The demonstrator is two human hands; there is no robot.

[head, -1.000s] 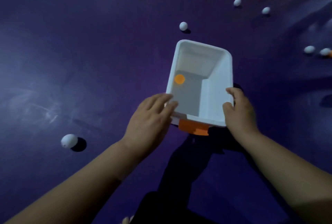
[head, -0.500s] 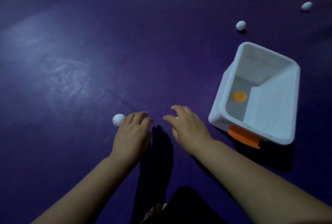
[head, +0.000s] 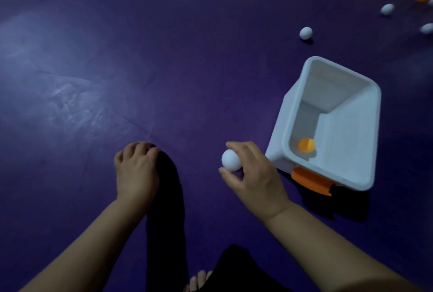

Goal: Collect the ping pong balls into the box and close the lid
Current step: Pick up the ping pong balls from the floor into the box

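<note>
Your right hand (head: 255,174) pinches a white ping pong ball (head: 230,160) just left of the open box (head: 278,132), which holds one orange ball (head: 306,144). Your left hand (head: 137,170) curls against the floor (head: 93,57); I cannot tell if it holds anything. Next, likely: carry the white ball right, over the box, and release.
</note>
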